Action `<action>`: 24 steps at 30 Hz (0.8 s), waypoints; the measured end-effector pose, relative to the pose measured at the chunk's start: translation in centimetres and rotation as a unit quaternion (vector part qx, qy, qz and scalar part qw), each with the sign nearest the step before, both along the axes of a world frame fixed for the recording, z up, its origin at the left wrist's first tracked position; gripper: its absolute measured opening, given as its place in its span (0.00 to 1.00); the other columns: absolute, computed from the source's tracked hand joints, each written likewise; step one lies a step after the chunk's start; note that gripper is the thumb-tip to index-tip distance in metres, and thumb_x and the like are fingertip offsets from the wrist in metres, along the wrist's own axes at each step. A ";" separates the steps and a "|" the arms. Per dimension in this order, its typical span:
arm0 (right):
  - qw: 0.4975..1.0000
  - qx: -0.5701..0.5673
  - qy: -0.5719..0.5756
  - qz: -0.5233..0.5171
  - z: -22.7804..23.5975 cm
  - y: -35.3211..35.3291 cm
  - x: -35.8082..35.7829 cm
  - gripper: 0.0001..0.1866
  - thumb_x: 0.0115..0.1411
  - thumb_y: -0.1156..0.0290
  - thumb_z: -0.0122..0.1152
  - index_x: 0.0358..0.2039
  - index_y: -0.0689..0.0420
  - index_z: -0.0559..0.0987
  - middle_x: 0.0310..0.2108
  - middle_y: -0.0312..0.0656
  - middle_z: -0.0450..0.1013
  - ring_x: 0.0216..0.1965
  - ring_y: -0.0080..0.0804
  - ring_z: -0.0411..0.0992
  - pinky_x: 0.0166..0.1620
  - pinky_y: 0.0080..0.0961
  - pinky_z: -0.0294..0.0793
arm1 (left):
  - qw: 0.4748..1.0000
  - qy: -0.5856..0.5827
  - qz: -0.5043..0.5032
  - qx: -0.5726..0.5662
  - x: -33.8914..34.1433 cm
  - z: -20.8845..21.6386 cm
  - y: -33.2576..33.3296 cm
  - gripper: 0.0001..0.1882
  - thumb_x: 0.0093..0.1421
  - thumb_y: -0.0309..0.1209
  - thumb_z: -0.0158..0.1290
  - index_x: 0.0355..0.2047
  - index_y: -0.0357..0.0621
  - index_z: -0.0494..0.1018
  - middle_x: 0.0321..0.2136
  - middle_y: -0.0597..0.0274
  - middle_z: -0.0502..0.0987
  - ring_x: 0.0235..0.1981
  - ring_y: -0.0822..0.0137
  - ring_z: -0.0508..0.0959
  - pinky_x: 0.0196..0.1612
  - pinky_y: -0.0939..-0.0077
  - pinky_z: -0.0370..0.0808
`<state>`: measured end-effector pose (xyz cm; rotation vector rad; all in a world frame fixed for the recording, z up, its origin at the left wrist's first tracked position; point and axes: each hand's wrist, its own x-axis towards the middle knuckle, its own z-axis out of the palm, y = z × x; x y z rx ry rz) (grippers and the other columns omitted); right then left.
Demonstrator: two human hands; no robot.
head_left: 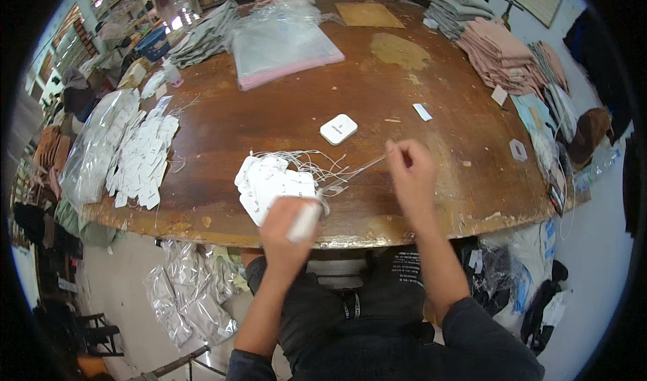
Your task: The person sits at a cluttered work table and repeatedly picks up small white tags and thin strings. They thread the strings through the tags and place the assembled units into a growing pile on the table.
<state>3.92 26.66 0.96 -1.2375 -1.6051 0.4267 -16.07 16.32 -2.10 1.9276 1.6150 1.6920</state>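
My left hand [283, 227] is closed around a small stack of white hang tags [305, 223] at the table's near edge. Just beyond it lies a loose pile of white hang tags [266, 182], their thin white strings [327, 164] spread to the right. To the right, my right hand [412, 172] is raised over the table with thumb and forefinger pinched on a string [367, 164], which runs taut back toward the tags by my left hand. A white rounded box [338, 129] rests past the strings.
More white tags [145, 159] lie on the wooden table [269, 115] at left, beside a clear plastic bag [94, 148]. Clear plastic bags [290, 47] are stacked at the back. Folded pink garments [499, 54] and grey ones [458, 10] sit back right; a white slip [422, 112] lies nearer.
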 end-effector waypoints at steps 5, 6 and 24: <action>0.946 0.006 -0.325 0.002 -1.0 2.4 5.9 0.06 0.58 0.71 0.60 0.32 0.61 0.77 0.26 0.52 0.75 0.29 0.52 0.74 0.33 0.43 0.73 | 0.930 -0.331 0.123 -0.104 -4.2 0.7 1.6 0.18 0.54 0.26 0.65 0.45 0.37 0.76 0.37 0.62 0.77 0.36 0.72 0.76 0.41 0.77 0.74; 0.942 0.008 -0.334 0.008 -1.3 2.2 6.7 0.06 0.58 0.72 0.58 0.33 0.60 0.77 0.26 0.53 0.75 0.30 0.54 0.74 0.34 0.45 0.73 | 0.927 -0.326 0.163 -0.085 -4.9 0.7 1.5 0.18 0.54 0.25 0.65 0.45 0.36 0.75 0.38 0.61 0.77 0.36 0.72 0.77 0.41 0.76 0.74; 0.891 -0.016 -0.450 0.052 -1.5 3.4 12.1 0.07 0.53 0.80 0.58 0.34 0.64 0.77 0.34 0.50 0.76 0.37 0.49 0.76 0.38 0.39 0.76 | 0.885 -0.403 -0.116 -0.203 -2.1 -0.9 -3.5 0.17 0.60 0.23 0.54 0.49 0.28 0.67 0.37 0.47 0.77 0.35 0.57 0.82 0.38 0.68 0.81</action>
